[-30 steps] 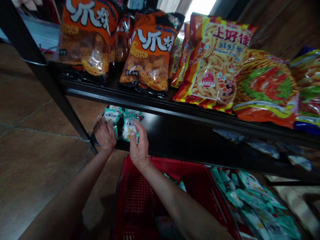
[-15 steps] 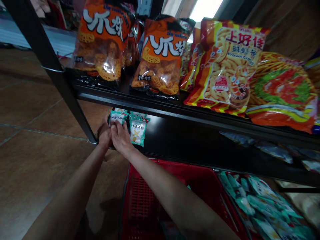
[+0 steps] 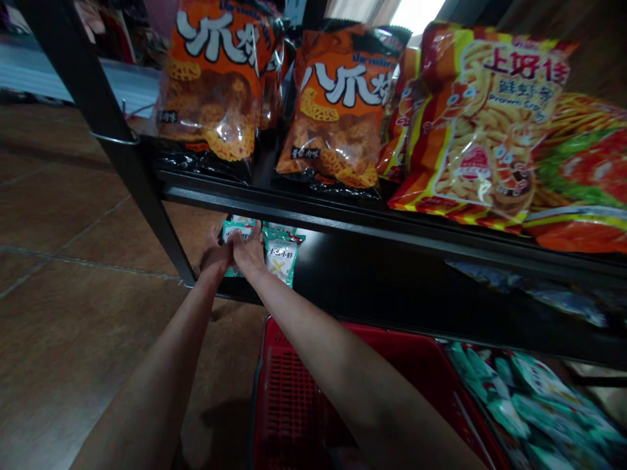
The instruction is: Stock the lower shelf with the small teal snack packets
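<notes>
Black metal shelf point(image 3: 313, 222): it is the biggest thing here, with one board above another.
Red basket point(image 3: 289, 391): it sits low, just in front of the lower board point(image 3: 362, 287), probably so arms can reach both.
Big snack bags: two orange bags point(image 3: 220, 85) point(image 3: 343, 104) and a prawn bag point(image 3: 490, 130) lean on the upper board, pictures facing out, I guess so people can see them.
Green pile point(image 3: 548, 405): lots of small packs lie in a jumble, right of the basket.
Left hand point(image 3: 213, 254): it is by the shelf post, at the left side of a pack. Its fingers are mostly hidden, so I cannot tell if it grips.
Right hand point(image 3: 249, 251): its fingers curl over that pack's front, close against the left hand. I cannot tell if they pinch.
Small green-and-white packs: one point(image 3: 238, 228) is between the hands, likely kept steady from both sides; another point(image 3: 281, 254) stands just beside the right hand, front showing.
</notes>
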`<act>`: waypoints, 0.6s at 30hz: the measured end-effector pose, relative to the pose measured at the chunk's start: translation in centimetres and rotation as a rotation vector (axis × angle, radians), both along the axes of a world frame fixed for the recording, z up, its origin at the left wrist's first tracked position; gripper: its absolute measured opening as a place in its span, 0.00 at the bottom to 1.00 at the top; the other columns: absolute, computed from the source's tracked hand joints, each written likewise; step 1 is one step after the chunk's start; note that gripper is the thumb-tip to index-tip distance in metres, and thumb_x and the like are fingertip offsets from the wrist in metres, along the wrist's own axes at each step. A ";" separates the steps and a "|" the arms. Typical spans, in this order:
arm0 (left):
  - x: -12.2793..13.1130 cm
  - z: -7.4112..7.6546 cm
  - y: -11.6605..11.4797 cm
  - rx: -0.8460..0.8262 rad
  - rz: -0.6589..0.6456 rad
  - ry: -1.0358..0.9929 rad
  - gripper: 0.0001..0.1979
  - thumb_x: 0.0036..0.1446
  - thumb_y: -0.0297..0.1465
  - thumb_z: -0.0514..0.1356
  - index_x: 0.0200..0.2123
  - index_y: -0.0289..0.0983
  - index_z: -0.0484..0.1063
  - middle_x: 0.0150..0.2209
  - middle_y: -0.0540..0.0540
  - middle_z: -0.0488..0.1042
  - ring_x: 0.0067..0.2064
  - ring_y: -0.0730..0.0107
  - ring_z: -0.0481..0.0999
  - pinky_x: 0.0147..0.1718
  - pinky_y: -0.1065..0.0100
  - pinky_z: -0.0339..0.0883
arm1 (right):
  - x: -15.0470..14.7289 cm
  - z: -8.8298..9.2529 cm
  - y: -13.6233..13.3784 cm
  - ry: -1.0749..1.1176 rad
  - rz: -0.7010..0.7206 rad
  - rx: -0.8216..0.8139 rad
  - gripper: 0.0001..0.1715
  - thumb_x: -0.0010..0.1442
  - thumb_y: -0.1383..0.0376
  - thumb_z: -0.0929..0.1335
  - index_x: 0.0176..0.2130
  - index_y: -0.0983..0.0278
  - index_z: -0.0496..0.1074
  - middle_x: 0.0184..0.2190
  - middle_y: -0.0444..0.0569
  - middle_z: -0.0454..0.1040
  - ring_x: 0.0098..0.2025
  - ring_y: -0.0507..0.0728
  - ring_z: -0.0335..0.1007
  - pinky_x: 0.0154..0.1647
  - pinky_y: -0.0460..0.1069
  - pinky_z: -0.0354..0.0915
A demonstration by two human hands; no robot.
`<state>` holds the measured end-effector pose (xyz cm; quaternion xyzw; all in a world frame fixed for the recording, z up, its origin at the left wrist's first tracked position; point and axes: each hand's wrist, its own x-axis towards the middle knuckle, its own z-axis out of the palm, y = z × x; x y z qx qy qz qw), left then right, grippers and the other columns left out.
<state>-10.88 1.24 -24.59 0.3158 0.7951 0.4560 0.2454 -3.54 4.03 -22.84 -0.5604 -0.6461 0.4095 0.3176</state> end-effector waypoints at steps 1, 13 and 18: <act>-0.1 -0.1 0.2 -0.004 0.009 -0.020 0.35 0.51 0.46 0.58 0.60 0.38 0.56 0.51 0.35 0.72 0.52 0.49 0.71 0.48 0.54 0.63 | -0.1 -0.1 0.3 0.000 -0.019 -0.008 0.35 0.60 0.58 0.60 0.61 0.72 0.50 0.60 0.64 0.58 0.64 0.63 0.51 0.61 0.59 0.54; -0.5 -2.8 1.5 0.170 0.166 -0.081 0.32 0.50 0.35 0.58 0.59 0.38 0.57 0.46 0.42 0.75 0.45 0.63 0.75 0.45 0.65 0.67 | -1.0 -0.7 2.0 0.016 -0.124 -0.099 0.30 0.62 0.58 0.57 0.57 0.75 0.56 0.51 0.67 0.68 0.56 0.65 0.64 0.55 0.58 0.61; -0.3 -2.8 1.5 0.225 0.201 -0.093 0.29 0.51 0.34 0.57 0.58 0.38 0.59 0.44 0.43 0.75 0.43 0.65 0.76 0.43 0.66 0.69 | -1.6 -1.8 3.1 -0.004 -0.104 -0.047 0.24 0.61 0.59 0.58 0.55 0.66 0.59 0.49 0.60 0.70 0.57 0.65 0.64 0.56 0.60 0.59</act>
